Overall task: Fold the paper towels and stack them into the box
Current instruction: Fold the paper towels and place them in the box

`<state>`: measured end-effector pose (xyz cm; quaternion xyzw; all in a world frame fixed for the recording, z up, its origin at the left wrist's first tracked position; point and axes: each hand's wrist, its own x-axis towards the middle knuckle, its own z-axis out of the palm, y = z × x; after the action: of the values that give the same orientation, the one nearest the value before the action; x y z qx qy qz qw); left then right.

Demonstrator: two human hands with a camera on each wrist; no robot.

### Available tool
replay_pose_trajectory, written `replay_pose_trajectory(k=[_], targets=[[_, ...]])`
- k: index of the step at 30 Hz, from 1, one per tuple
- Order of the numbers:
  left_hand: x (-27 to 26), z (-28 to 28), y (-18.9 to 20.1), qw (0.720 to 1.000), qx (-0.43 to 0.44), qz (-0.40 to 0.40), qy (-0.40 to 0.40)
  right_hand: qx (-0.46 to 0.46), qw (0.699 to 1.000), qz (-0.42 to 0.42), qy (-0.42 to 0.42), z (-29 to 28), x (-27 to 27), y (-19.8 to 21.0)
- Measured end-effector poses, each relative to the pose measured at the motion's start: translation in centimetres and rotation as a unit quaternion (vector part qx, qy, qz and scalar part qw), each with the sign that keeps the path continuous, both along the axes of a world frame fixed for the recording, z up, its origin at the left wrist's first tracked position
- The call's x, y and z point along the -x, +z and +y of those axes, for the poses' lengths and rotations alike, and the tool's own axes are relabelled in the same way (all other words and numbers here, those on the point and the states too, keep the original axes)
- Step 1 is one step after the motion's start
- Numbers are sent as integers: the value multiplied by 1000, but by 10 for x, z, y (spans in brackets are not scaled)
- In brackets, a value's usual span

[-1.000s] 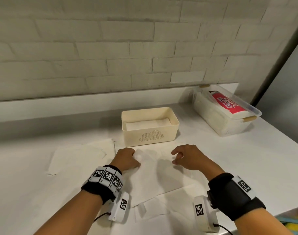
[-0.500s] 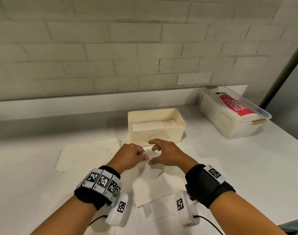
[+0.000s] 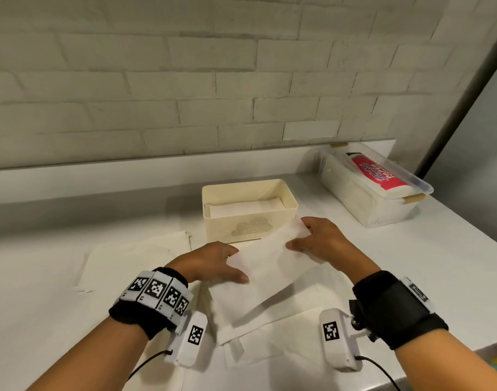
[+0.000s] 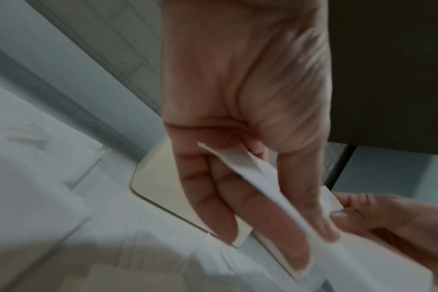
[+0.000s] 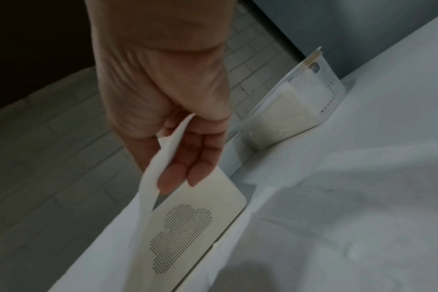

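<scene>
A white paper towel (image 3: 269, 263) is lifted off the counter in front of the cream box (image 3: 219, 221). My left hand (image 3: 213, 262) pinches its left edge between thumb and fingers; in the left wrist view the towel (image 4: 260, 177) runs between them. My right hand (image 3: 316, 239) pinches the right end, and the right wrist view shows the towel (image 5: 150, 177) held by thumb and fingers (image 5: 185, 170) above the box front (image 5: 188, 221) with its dotted cloud. The box holds folded towels (image 3: 241, 207). More flat towels (image 3: 134, 261) lie on the counter.
A clear lidded tub (image 3: 374, 198) with a red-labelled pack stands at the back right. A brick wall and ledge run behind the box. Loose towels (image 3: 269, 348) spread under my wrists. The counter's front right edge (image 3: 490, 342) is near my right forearm.
Both hands met over the towel, then took hold of it and lifted it; the right hand has swung out to the right, stretching the sheet toward the box.
</scene>
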<state>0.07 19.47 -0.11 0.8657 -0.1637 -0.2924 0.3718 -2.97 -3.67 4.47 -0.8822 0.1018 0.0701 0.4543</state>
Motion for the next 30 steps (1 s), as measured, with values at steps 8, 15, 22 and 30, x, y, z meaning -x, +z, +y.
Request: replay_pose_trajectory(k=[8, 15, 22, 30], targets=[[-9, -19, -1, 968, -228, -74, -75, 132, 990, -39, -12, -13, 17, 24], [6, -78, -35, 981, -143, -130, -16, 262, 955, -121, -70, -43, 16, 66], [-2, -91, -44, 991, -95, -94, 26, 303, 942, -126, -78, -63, 23, 75], [-14, -75, -29, 993, 12, -120, 22, 296, 953, -62, 23, -72, 38, 97]])
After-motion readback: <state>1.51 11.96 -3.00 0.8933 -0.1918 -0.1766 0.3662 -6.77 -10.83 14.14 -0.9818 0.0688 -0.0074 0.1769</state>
